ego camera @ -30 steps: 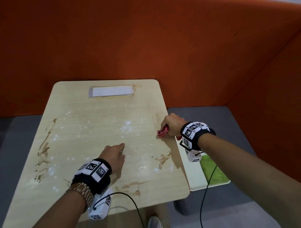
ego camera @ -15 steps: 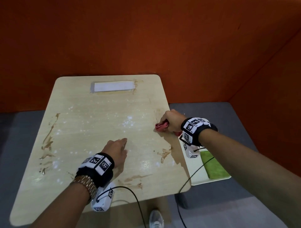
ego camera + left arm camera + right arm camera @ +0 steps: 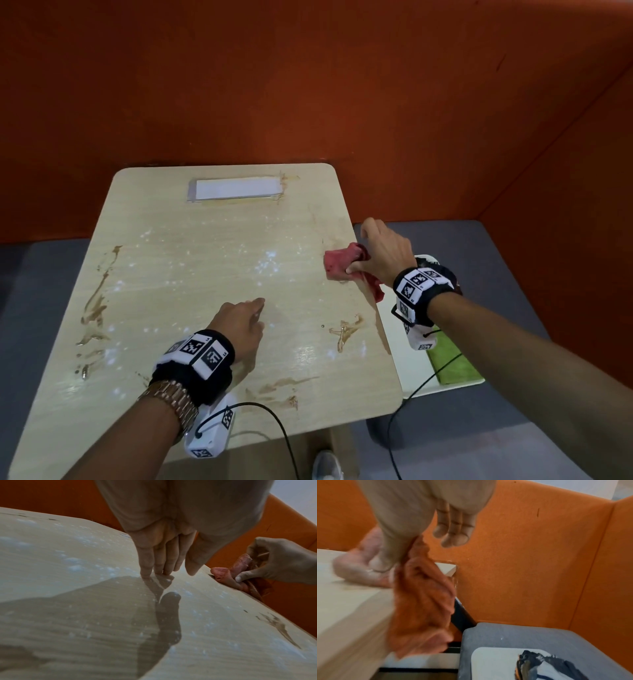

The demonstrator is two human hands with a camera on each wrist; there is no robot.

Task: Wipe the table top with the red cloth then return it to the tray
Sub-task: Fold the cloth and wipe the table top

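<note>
The red cloth lies bunched on the right edge of the pale wooden table top, and part of it hangs over the edge. My right hand pinches the cloth between thumb and forefinger, with the other fingers spread above. My left hand rests on the middle of the table with straight fingertips touching the wood and holds nothing. The white tray sits on the grey seat to the right, below the table edge.
Brown smears mark the table at the left edge, near the front and at the right. A white strip lies at the far end. A green cloth and a dark patterned cloth lie in the tray. Orange walls enclose the booth.
My right hand has loosened from a tight fist around the cloth to a pinch, and the cloth has spread out onto the table edge. The left hand has stayed in place.
</note>
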